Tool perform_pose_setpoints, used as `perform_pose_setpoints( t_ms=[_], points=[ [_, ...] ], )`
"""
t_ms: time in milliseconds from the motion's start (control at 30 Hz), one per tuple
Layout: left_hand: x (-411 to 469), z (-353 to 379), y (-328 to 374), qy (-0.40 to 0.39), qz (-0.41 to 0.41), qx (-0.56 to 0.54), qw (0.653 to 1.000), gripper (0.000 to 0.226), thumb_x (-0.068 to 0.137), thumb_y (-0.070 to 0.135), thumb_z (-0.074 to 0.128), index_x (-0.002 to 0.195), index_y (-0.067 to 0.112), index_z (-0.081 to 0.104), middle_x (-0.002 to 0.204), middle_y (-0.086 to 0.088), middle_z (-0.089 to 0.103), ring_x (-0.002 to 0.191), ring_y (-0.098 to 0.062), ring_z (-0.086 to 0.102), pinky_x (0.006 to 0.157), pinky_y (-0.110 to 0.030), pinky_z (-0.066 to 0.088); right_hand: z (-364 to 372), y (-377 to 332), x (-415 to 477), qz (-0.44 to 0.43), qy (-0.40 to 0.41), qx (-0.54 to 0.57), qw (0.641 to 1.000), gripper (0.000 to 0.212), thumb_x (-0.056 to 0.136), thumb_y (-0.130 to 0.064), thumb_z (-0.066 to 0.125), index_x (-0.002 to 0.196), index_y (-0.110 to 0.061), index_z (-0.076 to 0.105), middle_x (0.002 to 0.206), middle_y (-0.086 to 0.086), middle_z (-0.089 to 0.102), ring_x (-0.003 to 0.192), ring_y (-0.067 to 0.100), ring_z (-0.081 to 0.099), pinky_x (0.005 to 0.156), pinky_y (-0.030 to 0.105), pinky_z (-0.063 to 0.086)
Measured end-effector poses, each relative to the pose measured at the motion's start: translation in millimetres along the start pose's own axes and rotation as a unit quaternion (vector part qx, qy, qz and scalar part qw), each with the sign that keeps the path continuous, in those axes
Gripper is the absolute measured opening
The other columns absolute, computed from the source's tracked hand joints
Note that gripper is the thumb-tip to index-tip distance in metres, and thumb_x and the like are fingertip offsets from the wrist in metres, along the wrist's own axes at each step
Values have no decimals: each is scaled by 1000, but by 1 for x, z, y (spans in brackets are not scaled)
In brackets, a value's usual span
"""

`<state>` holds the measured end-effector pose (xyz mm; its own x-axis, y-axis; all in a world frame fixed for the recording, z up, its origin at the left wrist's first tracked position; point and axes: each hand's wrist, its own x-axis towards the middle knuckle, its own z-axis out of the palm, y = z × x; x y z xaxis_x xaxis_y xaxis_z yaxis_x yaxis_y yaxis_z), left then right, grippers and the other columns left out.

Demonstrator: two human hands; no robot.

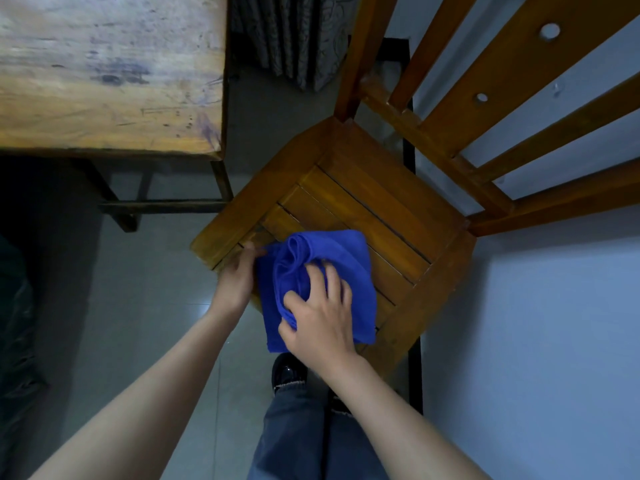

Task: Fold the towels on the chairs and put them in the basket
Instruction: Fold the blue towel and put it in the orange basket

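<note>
Wooden chair seat (363, 202) bears the blue towel (349, 258), long axis running away from the person; right hand (320, 317) clutches its bunched folds, left hand (237, 275) pinches its left edge.

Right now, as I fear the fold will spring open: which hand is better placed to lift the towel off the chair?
Right, probably: the right hand sits atop the blue towel, fingers curled into its bunched folds; the left hand only meets its edge.
</note>
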<state>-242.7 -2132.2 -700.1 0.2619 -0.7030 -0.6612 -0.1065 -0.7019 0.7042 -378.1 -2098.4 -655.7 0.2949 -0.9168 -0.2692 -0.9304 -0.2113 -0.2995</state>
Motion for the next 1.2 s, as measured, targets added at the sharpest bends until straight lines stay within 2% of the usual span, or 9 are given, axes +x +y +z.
perform_pose_setpoints(
  t_ms=[133, 233, 433, 533, 633, 833, 1067, 1133, 1200],
  points=[
    [-4, 5, 17, -39, 65, -22, 997, 31, 83, 48, 58, 100, 22, 62, 98, 9, 64, 94, -7, 59, 76, -18, 46, 17, 9, -2, -55, -90, 36, 994, 18, 66, -29, 73, 80, -20, 66, 143, 16, 43, 136, 45, 27, 105, 63, 22],
    [5, 10, 15, -33, 72, 99, 992, 38, 81, 23, 70, 116, 15, 58, 109, 2, 60, 101, -14, 55, 86, -28, 44, 29, 17, 6, -92, -169, 80, 978, 30, 86, -38, 53, 107, -17, 59, 157, 7, 13, 145, 28, -6, 113, 53, -4],
    [17, 11, -5, 72, 98, 222, 967, 49, 85, 4, 57, 131, 14, 44, 132, -16, 47, 118, -36, 48, 91, -41, 44, 33, 45, -2, -54, 6, 13, 998, 47, 89, -41, 38, 117, -13, 63, 139, 12, 49, 131, 31, 43, 103, 51, 36],
    [8, 22, -17, 124, 314, 460, 821, 61, 78, -1, 54, 137, 10, 40, 142, -27, 33, 127, -47, 32, 100, -60, 31, 39, 59, 11, -4, 10, -55, 998, 61, 89, -45, 44, 137, -9, 42, 147, 17, 35, 137, 33, 31, 105, 49, 33],
    [2, 32, -37, 58, 427, 567, 702, 53, 84, 23, 38, 134, 6, 43, 144, -23, 37, 134, -39, 31, 106, -56, 22, 58, 75, 24, -39, -82, -102, 991, 75, 91, -59, 24, 143, -15, -9, 149, 12, -22, 138, 29, -22, 114, 48, -2],
    [18, 20, -68, -2, 301, 624, 721, 71, 92, 60, 9, 140, 14, 35, 140, -29, 39, 129, -46, 38, 101, -61, 26, 79, 86, 30, -46, -102, -123, 986, 76, 84, -67, 5, 139, -22, -22, 143, 7, -34, 134, 29, -30, 106, 49, -20],
    [7, 15, -56, -1, 324, 605, 727, 74, 84, 55, 38, 145, 15, 26, 147, -27, 21, 137, -42, 14, 103, -62, 26, 63, 91, 21, -101, -153, -91, 979, 77, 89, -65, 23, 134, -32, -30, 137, 7, -47, 127, 27, -46, 106, 45, -25],
    [-13, 15, -53, 16, 356, 594, 721, 67, 80, 47, 43, 136, 11, 39, 138, -30, 42, 130, -46, 34, 94, -60, 40, 57, 96, 6, -118, -151, -99, 977, 73, 92, -59, 29, 139, -32, -20, 141, 7, -41, 130, 29, -41, 106, 46, -23],
    [-37, 19, -55, 29, 296, 549, 781, 57, 80, 43, 48, 123, 6, 54, 122, -25, 58, 107, -41, 54, 81, -50, 49, 53, 98, -8, -124, -165, -98, 974, 68, 94, -55, 30, 144, -32, -9, 144, 7, -35, 132, 31, -36, 108, 47, -20]
  ],
)
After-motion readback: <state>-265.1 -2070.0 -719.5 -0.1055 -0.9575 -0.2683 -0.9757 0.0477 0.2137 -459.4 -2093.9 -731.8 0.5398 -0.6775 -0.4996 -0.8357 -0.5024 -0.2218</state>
